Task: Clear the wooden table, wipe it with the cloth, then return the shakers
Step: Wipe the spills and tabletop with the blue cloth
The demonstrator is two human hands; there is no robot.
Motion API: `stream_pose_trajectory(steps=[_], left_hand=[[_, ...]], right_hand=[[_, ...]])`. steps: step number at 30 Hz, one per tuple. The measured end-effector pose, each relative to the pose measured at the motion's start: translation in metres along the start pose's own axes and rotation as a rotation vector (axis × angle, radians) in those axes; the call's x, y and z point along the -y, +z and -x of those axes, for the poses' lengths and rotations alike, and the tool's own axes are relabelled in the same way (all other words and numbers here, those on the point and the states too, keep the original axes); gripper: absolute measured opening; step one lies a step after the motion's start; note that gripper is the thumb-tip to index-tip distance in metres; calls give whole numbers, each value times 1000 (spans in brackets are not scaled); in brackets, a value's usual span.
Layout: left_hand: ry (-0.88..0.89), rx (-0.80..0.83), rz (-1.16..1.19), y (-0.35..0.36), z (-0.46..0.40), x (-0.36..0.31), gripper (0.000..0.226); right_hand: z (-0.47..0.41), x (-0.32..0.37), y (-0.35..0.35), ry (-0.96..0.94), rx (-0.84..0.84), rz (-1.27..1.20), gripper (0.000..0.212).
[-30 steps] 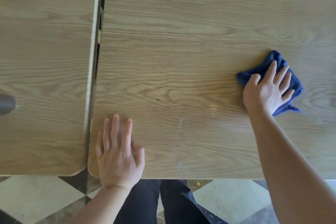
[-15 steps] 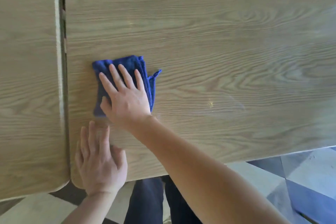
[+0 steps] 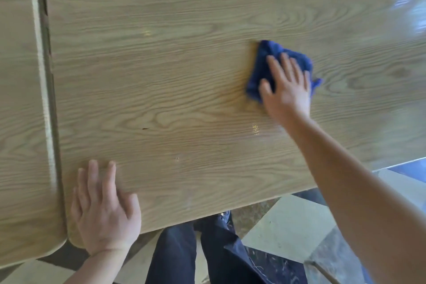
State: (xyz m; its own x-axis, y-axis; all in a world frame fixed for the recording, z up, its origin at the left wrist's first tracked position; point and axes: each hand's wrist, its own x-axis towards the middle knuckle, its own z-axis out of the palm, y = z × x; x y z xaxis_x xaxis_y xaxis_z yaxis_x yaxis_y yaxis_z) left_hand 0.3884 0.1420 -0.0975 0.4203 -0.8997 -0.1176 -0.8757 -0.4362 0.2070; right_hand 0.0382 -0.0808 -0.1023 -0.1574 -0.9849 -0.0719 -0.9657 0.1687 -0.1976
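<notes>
Wood-grain surface, two hands, one cloth.
Nearest, the left hand lies flat and open on the near left corner, holding nothing; farther right, the right hand presses flat, fingers spread, on one crumpled blue cloth, with no clear long axis.
</notes>
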Motion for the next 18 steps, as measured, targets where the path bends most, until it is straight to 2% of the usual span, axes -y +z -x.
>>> stream_pose_trajectory(steps=[4,9,12,15,18], left_hand=[[8,-21,-5,0,1,0,71],[-4,-21,-11,-2,0,-4,70],[7,-28,-28,-2,-1,-5,69],[-8,-32,-21,-2,-2,-5,71],[-17,-38,-20,-1,-3,-6,72]], right_hand=[[31,-45,-9,401,-33,-83,63],[96,15,10,600,-61,-130,67],[170,63,21,402,26,-61,68],[240,69,20,226,113,7,70],[222,40,15,101,144,19,71]])
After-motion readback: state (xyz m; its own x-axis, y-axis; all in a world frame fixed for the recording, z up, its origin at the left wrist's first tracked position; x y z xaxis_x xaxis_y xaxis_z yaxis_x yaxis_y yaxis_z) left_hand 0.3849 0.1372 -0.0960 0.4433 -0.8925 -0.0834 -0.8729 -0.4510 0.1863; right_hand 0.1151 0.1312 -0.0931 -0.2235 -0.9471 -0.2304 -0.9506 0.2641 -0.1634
